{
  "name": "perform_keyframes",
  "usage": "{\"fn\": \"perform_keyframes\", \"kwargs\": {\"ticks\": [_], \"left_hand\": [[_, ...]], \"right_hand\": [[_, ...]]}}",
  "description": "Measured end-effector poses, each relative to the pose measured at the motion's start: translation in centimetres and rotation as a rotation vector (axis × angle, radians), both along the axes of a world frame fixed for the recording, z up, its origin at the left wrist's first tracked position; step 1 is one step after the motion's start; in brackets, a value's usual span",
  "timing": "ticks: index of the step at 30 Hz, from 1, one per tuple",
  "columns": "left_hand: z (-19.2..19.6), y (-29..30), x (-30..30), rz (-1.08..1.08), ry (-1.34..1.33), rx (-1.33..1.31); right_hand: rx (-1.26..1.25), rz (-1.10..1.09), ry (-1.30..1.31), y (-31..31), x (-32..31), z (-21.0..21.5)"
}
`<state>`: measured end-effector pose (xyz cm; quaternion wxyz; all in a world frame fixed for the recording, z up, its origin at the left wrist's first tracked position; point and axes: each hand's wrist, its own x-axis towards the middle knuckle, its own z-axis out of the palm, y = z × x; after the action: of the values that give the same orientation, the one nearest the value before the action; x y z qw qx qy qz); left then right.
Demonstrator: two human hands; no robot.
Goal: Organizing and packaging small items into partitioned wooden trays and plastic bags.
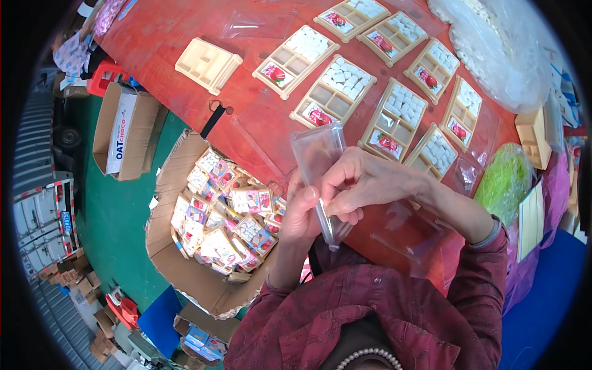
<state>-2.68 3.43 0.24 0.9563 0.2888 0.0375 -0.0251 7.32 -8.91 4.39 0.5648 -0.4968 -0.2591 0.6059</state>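
One clear plastic sleeve [317,151] is lying in the clasped left grip [299,217]; the right grip [365,184] is resting curled at its near edge, hold unclear. Overtight squeezing would be risking creases.

A truck [46,217] stands by the green floor [98,231].

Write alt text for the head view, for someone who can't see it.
Left hand holding a clear plastic case, right hand at its edge, by a red table. Beyond are beige trays, most with white pieces; at left, an open cardboard box holds packed trays.
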Motion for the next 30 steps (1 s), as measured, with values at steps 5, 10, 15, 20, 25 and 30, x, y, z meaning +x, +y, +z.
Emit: {"fn": "perform_keyframes", "kwargs": {"ticks": [5,10,15,20,25,30], "left_hand": [[-1.0,-0.3,-0.6,-0.03,0.012,0.034],[0.1,-0.8,-0.9,0.006,0.013,0.122],[0.4,-1.6,-0.8,-0.082,-0.094,0.006],[0.6,-2.4,-1.5,-0.091,-0.073,0.009],[1.3,-3.2,-1.7,-0.1,-0.028,0.103],[1.1,-4.0,-2.0,-0.138,-0.041,0.105]], "right_hand": [[-0.023,-0.025,0.021,-1.1,-0.4,0.3],[0.003,-0.203,0.03,-2.2,-0.5,1.2],[-0.018,-0.467,0.046,-2.3,-0.8,2.4],[0.034,-0.501,0.005,-2.9,-1.6,2.4],[0.092,-0.511,0.046,-4.2,-2.2,2.7],[0.1,-0.529,0.062,-5.5,-2.9,3.0]]}}
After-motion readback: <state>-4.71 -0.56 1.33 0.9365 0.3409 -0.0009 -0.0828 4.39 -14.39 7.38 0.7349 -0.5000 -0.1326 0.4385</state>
